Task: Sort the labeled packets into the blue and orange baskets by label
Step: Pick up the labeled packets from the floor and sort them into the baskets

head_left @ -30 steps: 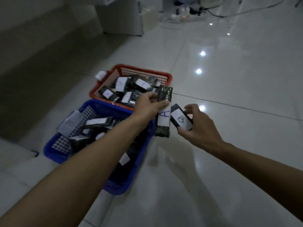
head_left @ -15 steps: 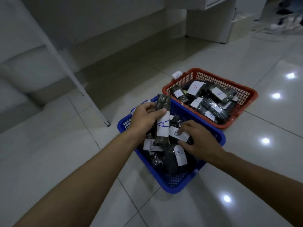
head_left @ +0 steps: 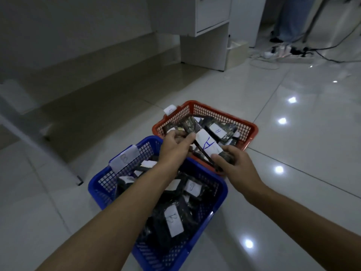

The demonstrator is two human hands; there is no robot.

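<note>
A dark packet with a white label marked A (head_left: 207,144) is held over the near edge of the orange basket (head_left: 246,127). My left hand (head_left: 174,147) grips its upper end and my right hand (head_left: 233,163) holds its lower end. The orange basket holds several dark packets, some with visible A labels. The blue basket (head_left: 218,202), nearer to me, holds several dark packets with B labels (head_left: 173,220) and carries a white B tag (head_left: 125,158) on its far rim. My forearms cover part of the blue basket's contents.
Both baskets stand on a glossy white tiled floor. A white cabinet (head_left: 205,32) stands behind, with a power strip and cables (head_left: 289,51) to its right. A person's legs (head_left: 289,18) are at the top right. A grey metal leg (head_left: 79,180) touches the floor left of the blue basket.
The B packet left my right hand and lies in the blue basket. Both hands moved the A packet from above the blue basket to the orange basket, and my right hand now holds it too.
</note>
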